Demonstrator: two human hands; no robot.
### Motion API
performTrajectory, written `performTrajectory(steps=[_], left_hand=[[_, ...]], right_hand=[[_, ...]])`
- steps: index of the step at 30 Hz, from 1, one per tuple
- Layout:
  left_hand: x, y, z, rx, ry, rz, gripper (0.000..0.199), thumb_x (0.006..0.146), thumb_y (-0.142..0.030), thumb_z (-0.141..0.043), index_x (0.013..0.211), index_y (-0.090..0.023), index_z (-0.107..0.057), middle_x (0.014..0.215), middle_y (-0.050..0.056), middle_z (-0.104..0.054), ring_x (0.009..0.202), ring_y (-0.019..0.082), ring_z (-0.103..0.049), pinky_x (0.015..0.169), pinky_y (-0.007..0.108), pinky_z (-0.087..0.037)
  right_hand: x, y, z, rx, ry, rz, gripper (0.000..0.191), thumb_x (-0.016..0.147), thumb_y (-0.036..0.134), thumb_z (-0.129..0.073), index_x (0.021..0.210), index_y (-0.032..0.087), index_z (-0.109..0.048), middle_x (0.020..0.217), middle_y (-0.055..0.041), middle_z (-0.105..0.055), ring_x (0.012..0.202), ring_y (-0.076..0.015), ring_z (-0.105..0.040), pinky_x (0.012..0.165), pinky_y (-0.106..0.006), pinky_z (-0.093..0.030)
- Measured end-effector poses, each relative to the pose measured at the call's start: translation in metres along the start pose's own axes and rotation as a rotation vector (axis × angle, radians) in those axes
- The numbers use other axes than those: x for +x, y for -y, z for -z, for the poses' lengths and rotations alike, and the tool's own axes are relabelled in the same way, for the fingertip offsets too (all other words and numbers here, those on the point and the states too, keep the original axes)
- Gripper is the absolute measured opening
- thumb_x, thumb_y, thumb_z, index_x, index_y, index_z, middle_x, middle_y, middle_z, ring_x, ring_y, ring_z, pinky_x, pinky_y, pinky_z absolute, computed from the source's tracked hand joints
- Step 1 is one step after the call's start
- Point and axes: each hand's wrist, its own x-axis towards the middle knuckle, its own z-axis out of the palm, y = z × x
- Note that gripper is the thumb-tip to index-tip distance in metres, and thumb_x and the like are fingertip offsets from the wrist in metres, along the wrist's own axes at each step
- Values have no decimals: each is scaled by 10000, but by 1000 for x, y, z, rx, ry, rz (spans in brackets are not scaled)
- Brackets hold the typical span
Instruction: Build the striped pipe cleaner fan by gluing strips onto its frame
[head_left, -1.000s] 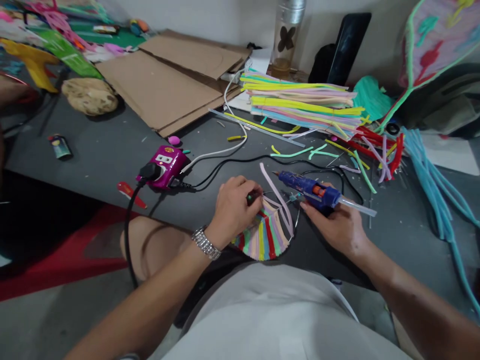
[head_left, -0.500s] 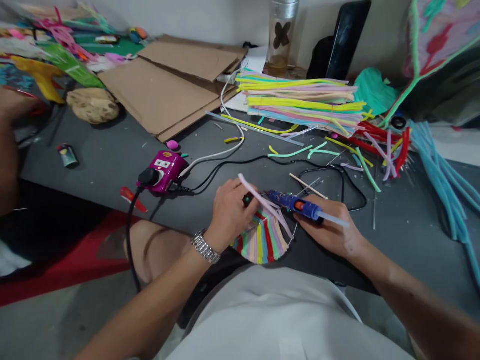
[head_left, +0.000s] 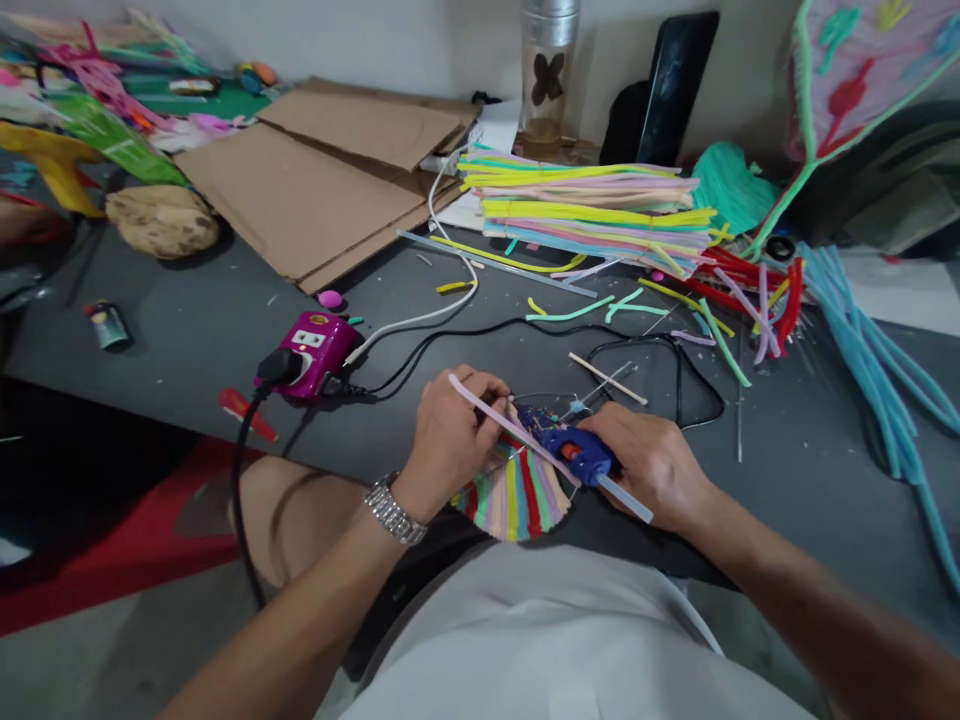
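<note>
My right hand (head_left: 637, 455) is wrapped round a blue hot glue gun (head_left: 574, 447), with a clear glue stick (head_left: 626, 498) poking from its back end. The gun's nose points left, towards my left hand (head_left: 457, 425). My left fingers are closed on a fan-shaped piece of striped pipe cleaners (head_left: 517, 492), in red, yellow, blue, green and pink. A lilac pipe cleaner (head_left: 469, 397) slants across this piece, from my left fingers down to the right under the gun. My left fingertips and the gun's tip are partly hidden.
Bundled pipe cleaners (head_left: 585, 212) lie at the back, near flat cardboard (head_left: 300, 200). A purple power adapter (head_left: 315, 350) with black cables sits left of my hands. Loose blue pipe cleaners (head_left: 870, 370) lie at right. Another person's hand (head_left: 26, 222) shows at the left edge.
The glue gun has tilted, its back end swinging down and left. My right hand has turned with it. The lilac pipe cleaner lies lower along the striped piece; the whole view has shifted slightly.
</note>
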Motion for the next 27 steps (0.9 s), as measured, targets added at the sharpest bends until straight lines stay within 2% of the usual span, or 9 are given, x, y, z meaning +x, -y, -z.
performTrajectory(steps=[3,9,15,21,27], left_hand=[[-1,0,1,-6,6,-9,193,924,-253,-584,1041,-233,-737,931,55,-683,951,256,-615,856,413,-444],[-2,0,2,-17,16,-4,144,921,-258,-592,957,-225,-728,919,49,-682,948,254,-612,863,417,-446],[-1,1,0,-42,-8,5,99,881,-213,-653,964,-217,-706,891,36,-677,939,248,-617,850,403,-446],[-2,2,-1,-63,-36,2,83,870,-197,-670,949,-219,-685,887,27,-677,911,236,-613,829,391,-443],[-2,2,-2,-60,-37,11,108,862,-180,-673,959,-224,-688,889,25,-677,904,232,-612,830,384,-440]], right_hand=[[0,0,0,3,6,-14,170,975,230,-503,995,176,-664,848,-53,-673,746,-170,-637,646,-280,-432],[2,2,1,-48,7,0,174,941,174,-506,1007,173,-667,855,-55,-659,739,-167,-621,642,-271,-427],[6,6,1,-135,34,-5,143,953,227,-570,1037,182,-677,950,-79,-673,764,-170,-627,676,-264,-464],[8,8,4,-165,21,41,147,959,201,-548,1012,154,-676,944,-97,-671,749,-188,-651,660,-288,-494],[6,7,6,-181,22,38,142,952,177,-532,989,175,-669,956,-96,-683,775,-182,-664,670,-283,-512]])
